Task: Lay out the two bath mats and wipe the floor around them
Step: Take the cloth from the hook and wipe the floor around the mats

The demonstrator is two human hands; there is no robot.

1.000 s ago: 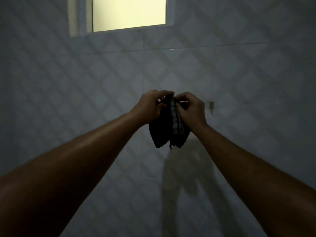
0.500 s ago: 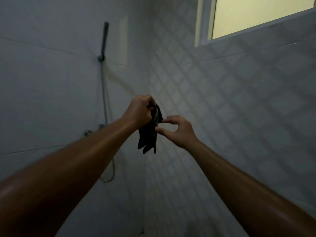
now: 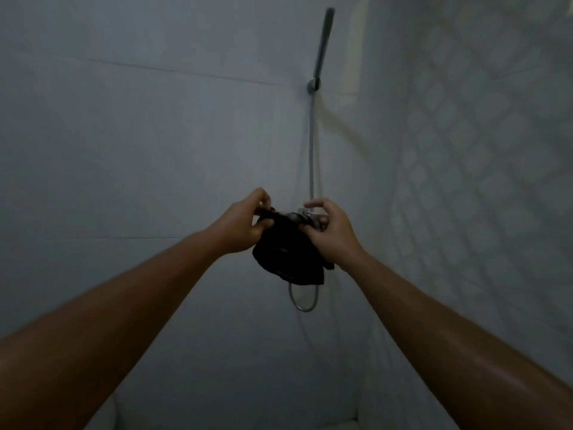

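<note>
Dark cloth (image 3: 288,256), bunched, held up between both hands in front of the shower wall (image 3: 139,150). At its top left corner, left hand (image 3: 245,223), fingers curled, pinching the fabric between thumb and fingertips. At the top right edge, right hand (image 3: 333,235), thumb and lower fingers closed on the cloth, forefinger crooked above it. Top edge stretched roughly level from hand to hand, so long axis left to right. Rest of the cloth hanging slack below, between the wrists. Equally near to both hands, being gripped by both.

Just behind the top edge, a glint of the tap (image 3: 305,211), with the hose (image 3: 311,144) running up from there to the head (image 3: 324,41) and looping out below the cloth. Touching the tap or merely in front of it: impossible to tell in this gloom.

No mats in view, no floor either. Judging from that, probably readying the cloth for wiping, perhaps spreading or wetting it at the tap. Next move likely to hinge on the cloth lying directly ahead, just before the tap, and afterwards on bringing it down to a floor well below the frame
</note>
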